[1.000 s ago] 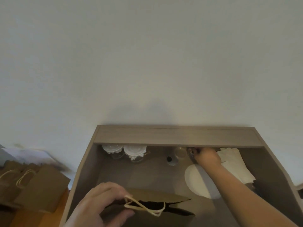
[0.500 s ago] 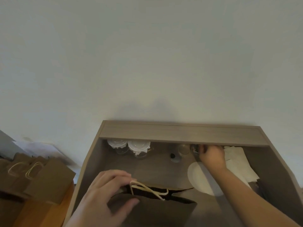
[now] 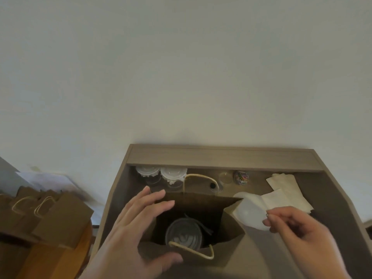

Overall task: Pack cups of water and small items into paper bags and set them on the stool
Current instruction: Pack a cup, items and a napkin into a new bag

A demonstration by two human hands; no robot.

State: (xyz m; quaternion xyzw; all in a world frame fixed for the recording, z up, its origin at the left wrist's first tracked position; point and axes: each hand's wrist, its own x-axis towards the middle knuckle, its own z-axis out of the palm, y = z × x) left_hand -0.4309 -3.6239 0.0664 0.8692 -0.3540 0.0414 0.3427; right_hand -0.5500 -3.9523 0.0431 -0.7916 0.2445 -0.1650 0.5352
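A brown paper bag (image 3: pixel 231 224) stands open on the desk (image 3: pixel 221 158), with a lidded cup of water (image 3: pixel 184 236) inside it. My left hand (image 3: pixel 136 228) lies over the bag's left side, fingers straight along the far rim and thumb on the near wall. My right hand (image 3: pixel 296 234) hovers just right of the bag's mouth and pinches a small clip (image 3: pixel 267 215) between thumb and fingertips. Two more lidded cups (image 3: pixel 161 174) stand at the back left. A small jar of coloured clips (image 3: pixel 241 178) sits at the back.
A white round lid or plate (image 3: pixel 249 214) and white napkins (image 3: pixel 283 188) lie right of the bag. A small clear container (image 3: pixel 225 178) stands beside the jar. Several flat paper bags (image 3: pixel 46 214) are stacked on the wooden stool (image 3: pixel 60 256) at the left.
My right hand came back from the clip jar toward the bag with a small clip. The bag now stands fully open, and my left hand's fingers have straightened over its left side.
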